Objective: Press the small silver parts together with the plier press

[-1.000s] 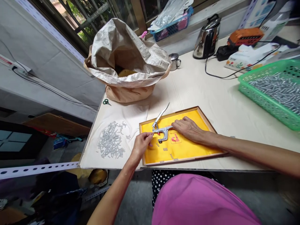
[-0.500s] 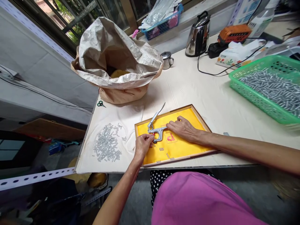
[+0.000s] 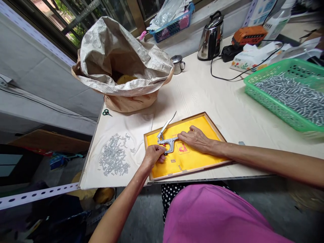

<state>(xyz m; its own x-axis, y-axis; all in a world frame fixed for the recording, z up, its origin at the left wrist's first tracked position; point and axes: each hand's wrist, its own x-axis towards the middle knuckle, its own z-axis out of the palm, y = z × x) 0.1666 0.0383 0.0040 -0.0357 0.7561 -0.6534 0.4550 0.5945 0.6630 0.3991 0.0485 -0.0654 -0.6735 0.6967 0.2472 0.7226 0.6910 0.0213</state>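
Grey metal snap pliers (image 3: 170, 145) lie over a shallow wooden-edged tray (image 3: 197, 168) with a yellow bottom, their upper handle raised. My right hand (image 3: 194, 139) is closed around the end of the lower handle. At the jaw end, my left hand (image 3: 153, 156) is pinched, its fingertips against the jaws near a small red part. Whatever sits between those fingertips is too small to make out. A few little metal tubes (image 3: 173, 160) lie on the yellow bottom, close to my left fingers. Left of the tray, a heap of similar tubes (image 3: 115, 157) rests on white cloth.
A large woven sack (image 3: 131, 101) stands open behind the tray. Small scissors (image 3: 107, 112) lie at the table's left edge. To the right is a green basket (image 3: 275, 109) of metal springs or pins. Farther back are a lidded cup (image 3: 178, 64), a kettle (image 3: 210, 38) and a cable.
The view has shifted slightly. My left fingers have moved a little at the jaws and now cover small tubes that showed beside them. My right hand keeps its hold on the pliers.
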